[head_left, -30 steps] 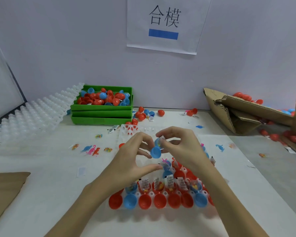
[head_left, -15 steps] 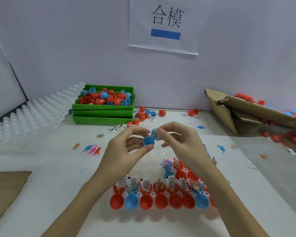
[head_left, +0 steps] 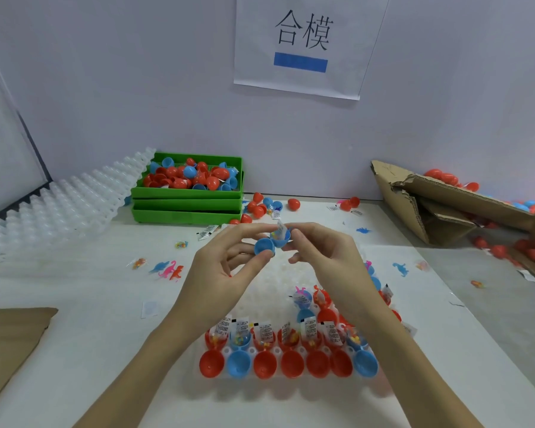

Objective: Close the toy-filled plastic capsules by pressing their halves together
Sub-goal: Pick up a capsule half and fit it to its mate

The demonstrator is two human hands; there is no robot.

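Note:
My left hand [head_left: 226, 270] pinches an empty blue capsule half [head_left: 263, 246] between thumb and fingers. My right hand [head_left: 328, 257] holds the matching blue half [head_left: 281, 236], which has a white packet sticking out of it. The two halves touch side by side, still apart, raised above the table's middle. Below my hands lies a clear tray [head_left: 286, 359]. Its front row holds empty red and blue halves, and the row behind holds halves filled with toy packets.
A green bin [head_left: 187, 193] of red and blue capsules stands at the back left beside stacked clear trays [head_left: 59, 208]. A torn cardboard box [head_left: 439, 205] lies at the right. Loose capsules, toy dinosaurs [head_left: 167, 268] and packets are scattered on the white table.
Both hands have lifted the two blue halves up and away from the tray, holding them higher and farther from me. The filled half now sits upright next to the empty one.

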